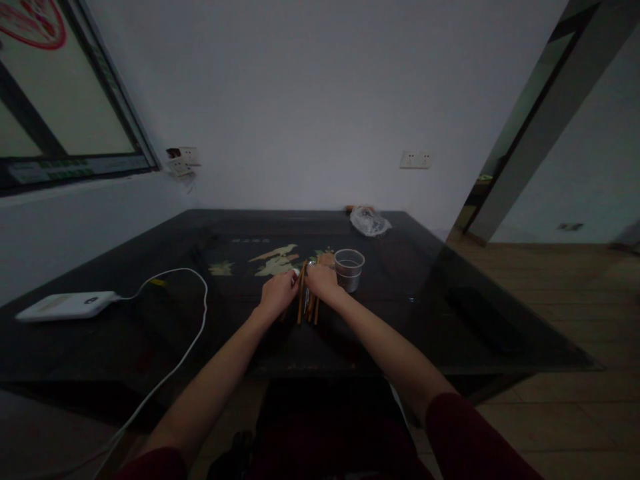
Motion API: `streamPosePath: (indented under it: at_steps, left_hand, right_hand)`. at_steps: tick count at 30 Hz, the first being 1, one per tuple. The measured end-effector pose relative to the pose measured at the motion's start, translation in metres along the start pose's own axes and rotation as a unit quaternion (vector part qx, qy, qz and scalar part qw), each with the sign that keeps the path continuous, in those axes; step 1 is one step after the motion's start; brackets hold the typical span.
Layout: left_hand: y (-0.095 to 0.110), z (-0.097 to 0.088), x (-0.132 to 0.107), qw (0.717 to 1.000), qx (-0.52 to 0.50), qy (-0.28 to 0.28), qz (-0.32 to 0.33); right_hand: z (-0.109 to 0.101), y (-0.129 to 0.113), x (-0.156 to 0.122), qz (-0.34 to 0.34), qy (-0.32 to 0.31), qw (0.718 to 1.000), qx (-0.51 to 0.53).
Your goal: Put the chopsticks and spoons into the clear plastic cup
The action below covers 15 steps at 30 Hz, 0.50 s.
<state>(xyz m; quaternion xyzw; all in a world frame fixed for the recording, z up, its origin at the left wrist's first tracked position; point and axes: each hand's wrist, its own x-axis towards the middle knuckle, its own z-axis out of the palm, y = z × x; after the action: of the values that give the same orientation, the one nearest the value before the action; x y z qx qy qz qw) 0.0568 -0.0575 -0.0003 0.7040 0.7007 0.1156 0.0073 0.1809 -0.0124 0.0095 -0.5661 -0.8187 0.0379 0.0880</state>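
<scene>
Several brown chopsticks (301, 303) lie in a loose bundle on the dark table in front of me, their near ends pointing toward me. My left hand (279, 293) is closed at the bundle's left side, fingers against the outer stick, with a small white bit at its fingertips. From the right, my right hand (323, 281) is closed over the upper part of the chopsticks. A shiny metal piece (311, 265), perhaps a spoon, shows just beyond its fingers. Close beside that hand stands a clear plastic cup (349, 270), upright. My fingers hide part of the bundle.
The dark glossy table (400, 340) bears a printed bird picture (275, 260). A crumpled plastic bag (370, 221) lies at the back. On the left is a white power bank (67, 305) with a cable (205, 300). A dark flat object (485, 320) lies on the right.
</scene>
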Motion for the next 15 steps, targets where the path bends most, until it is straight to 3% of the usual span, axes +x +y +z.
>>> streamPosePath:
  at_steps: [6, 15]
  left_hand:
    - [-0.004, 0.003, 0.002, 1.000, 0.022, -0.015, -0.011]
    - [-0.004, 0.004, 0.001, 0.999, 0.032, -0.033, -0.008]
  right_hand:
    - [0.006, -0.012, 0.028, 0.027, -0.060, 0.998, 0.014]
    - [0.013, -0.020, 0.043, 0.049, -0.112, 0.992, -0.001]
